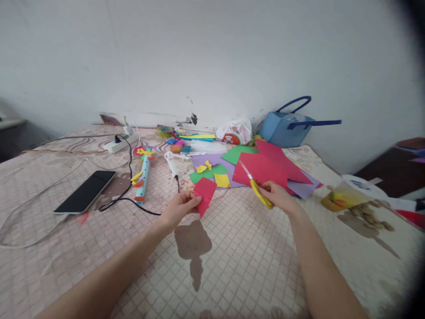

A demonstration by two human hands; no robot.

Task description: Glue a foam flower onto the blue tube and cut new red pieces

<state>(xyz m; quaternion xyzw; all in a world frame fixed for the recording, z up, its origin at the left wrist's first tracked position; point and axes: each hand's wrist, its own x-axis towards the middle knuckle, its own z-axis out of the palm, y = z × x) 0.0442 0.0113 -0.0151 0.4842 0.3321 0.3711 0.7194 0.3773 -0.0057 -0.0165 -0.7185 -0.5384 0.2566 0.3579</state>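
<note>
Between the thumb and fingers of my left hand (pixel 181 208) is a small cut piece of red paper (pixel 205 192), held up over the table. My right hand (pixel 276 195) grips yellow-handled scissors (pixel 262 195) whose blades point up and to the left, apart from the red piece. Behind the scissors lie large red sheets (pixel 265 168), resting over purple and green paper. A small yellow square (pixel 222 180) and crumpled yellow scraps (pixel 201 169) lie on the coloured sheets between my hands.
At left are a tablet-like device (pixel 85 192), a power strip (pixel 121 142) with cables, and a decorated light-blue strip (pixel 143 178). A white glue gun (pixel 171 164) lies mid-table. A blue bag (pixel 282 128) stands by the wall; a plastic tub (pixel 343 195) is at right.
</note>
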